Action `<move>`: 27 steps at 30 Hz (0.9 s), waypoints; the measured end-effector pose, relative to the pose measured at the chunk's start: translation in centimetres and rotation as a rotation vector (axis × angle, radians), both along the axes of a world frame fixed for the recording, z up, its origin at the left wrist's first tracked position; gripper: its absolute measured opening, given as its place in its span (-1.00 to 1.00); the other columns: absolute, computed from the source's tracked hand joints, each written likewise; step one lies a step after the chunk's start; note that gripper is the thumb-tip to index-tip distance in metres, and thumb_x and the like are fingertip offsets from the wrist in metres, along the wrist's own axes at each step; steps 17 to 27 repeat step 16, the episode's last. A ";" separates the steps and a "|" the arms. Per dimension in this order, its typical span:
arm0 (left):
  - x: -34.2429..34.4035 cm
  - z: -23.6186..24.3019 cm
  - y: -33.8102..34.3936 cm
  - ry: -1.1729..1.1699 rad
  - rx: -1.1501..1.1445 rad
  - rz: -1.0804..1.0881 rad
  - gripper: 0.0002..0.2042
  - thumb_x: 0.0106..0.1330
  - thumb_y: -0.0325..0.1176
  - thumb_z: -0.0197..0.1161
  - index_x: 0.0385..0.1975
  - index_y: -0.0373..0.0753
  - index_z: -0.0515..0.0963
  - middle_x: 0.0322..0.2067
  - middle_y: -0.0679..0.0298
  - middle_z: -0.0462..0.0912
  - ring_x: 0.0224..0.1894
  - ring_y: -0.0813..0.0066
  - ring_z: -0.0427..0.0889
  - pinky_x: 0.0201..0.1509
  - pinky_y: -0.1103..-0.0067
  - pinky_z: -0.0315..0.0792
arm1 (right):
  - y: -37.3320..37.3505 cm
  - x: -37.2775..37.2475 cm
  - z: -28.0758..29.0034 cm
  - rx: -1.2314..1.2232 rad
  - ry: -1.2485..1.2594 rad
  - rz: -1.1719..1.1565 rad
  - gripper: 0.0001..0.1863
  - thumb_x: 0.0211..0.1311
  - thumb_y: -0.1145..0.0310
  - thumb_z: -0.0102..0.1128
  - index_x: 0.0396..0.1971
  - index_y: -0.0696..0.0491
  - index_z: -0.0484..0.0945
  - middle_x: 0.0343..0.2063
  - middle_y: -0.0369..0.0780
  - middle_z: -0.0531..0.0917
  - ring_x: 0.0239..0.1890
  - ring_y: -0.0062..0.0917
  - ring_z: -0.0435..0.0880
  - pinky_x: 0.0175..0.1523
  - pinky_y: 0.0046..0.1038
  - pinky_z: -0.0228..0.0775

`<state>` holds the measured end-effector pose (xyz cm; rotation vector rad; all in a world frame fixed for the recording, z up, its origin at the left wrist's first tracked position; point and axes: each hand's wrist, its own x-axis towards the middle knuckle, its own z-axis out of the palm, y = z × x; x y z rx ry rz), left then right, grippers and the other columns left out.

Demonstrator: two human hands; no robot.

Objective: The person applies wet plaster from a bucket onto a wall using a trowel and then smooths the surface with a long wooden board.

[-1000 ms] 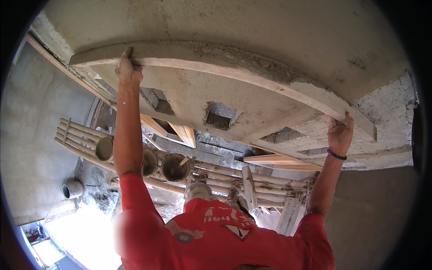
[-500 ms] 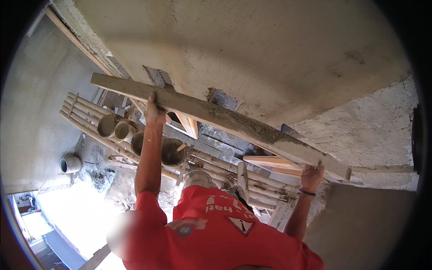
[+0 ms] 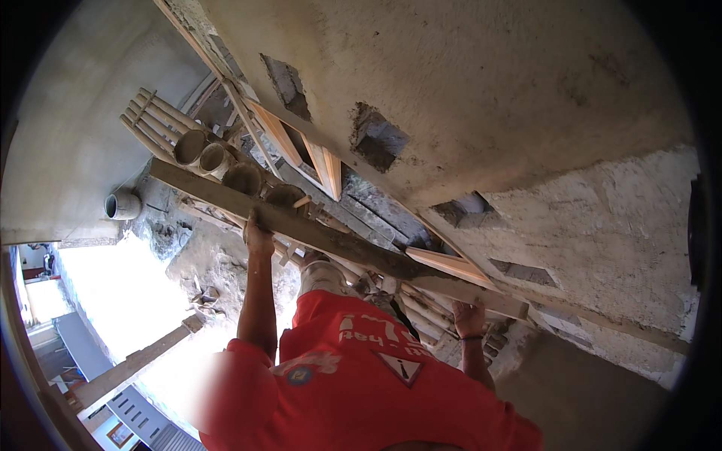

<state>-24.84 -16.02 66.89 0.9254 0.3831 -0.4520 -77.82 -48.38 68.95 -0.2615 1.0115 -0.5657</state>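
Note:
A long, straight wooden plank [image 3: 338,239] slants across the view from upper left to lower right, with wet mortar smeared along its upper side. My left hand [image 3: 259,237] grips its lower edge left of the middle. Near the plank's right end my right hand [image 3: 469,319], with a dark bracelet at the wrist, holds that same edge. Parts of the fingers of both hands are hidden by the wood. Beyond the plank rises a plastered wall [image 3: 481,90] with several rectangular recesses; a gap shows between plank and wall.
Below lies a platform of poles [image 3: 154,128] carrying several buckets [image 3: 189,147], partly behind the plank. Another bucket [image 3: 122,205] lies tipped farther left. Light wooden frames [image 3: 331,169] jut from the wall's lower edge. Bright light enters at lower left, beside a wooden beam [image 3: 135,364].
Both hands have brought the plank down and away from the wall, toward my body. The recesses it partly covered now show fully. The view has tilted slightly.

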 end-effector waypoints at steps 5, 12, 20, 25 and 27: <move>0.3 0.5 4.5 -0.052 -0.088 0.183 -0.64 0.37 -0.09 -0.02 0.00 -0.18 0.42 -0.03 0.25 0.51 0.04 0.35 0.45 0.15 0.34 0.31 | 0.5 3.6 -1.1 0.117 -0.107 0.024 -0.62 0.14 0.26 0.11 -0.03 0.01 0.41 -0.01 -0.14 0.48 0.09 -0.25 0.41 0.15 -0.18 0.35; 4.0 4.0 9.9 -0.070 -0.071 0.337 -0.61 0.34 -0.04 -0.02 -0.03 -0.20 0.42 -0.07 0.19 0.52 -0.03 0.22 0.50 0.16 0.26 0.34 | 4.7 11.1 -4.2 0.243 -0.150 0.266 -0.44 0.25 0.10 0.04 0.13 0.15 0.28 0.13 -0.09 0.38 0.20 -0.24 0.33 0.34 -0.22 0.07; 6.8 1.7 17.6 -0.185 -0.039 0.355 -0.56 0.31 0.00 0.02 0.00 -0.22 0.38 -0.08 0.13 0.51 -0.03 0.17 0.51 0.18 0.12 0.31 | 7.7 16.6 -6.8 0.190 -0.232 0.503 -0.40 0.21 -0.03 0.05 0.19 -0.04 0.27 0.16 -0.19 0.37 0.26 -0.31 0.26 0.35 -0.16 0.02; 6.8 1.7 17.6 -0.185 -0.039 0.355 -0.56 0.31 0.00 0.02 0.00 -0.22 0.38 -0.08 0.13 0.51 -0.03 0.17 0.51 0.18 0.12 0.31 | 7.7 16.6 -6.8 0.190 -0.232 0.503 -0.40 0.21 -0.03 0.05 0.19 -0.04 0.27 0.16 -0.19 0.37 0.26 -0.31 0.26 0.35 -0.16 0.02; 6.8 1.7 17.6 -0.185 -0.039 0.355 -0.56 0.31 0.00 0.02 0.00 -0.22 0.38 -0.08 0.13 0.51 -0.03 0.17 0.51 0.18 0.12 0.31 | 7.7 16.6 -6.8 0.190 -0.232 0.503 -0.40 0.21 -0.03 0.05 0.19 -0.04 0.27 0.16 -0.19 0.37 0.26 -0.31 0.26 0.35 -0.16 0.02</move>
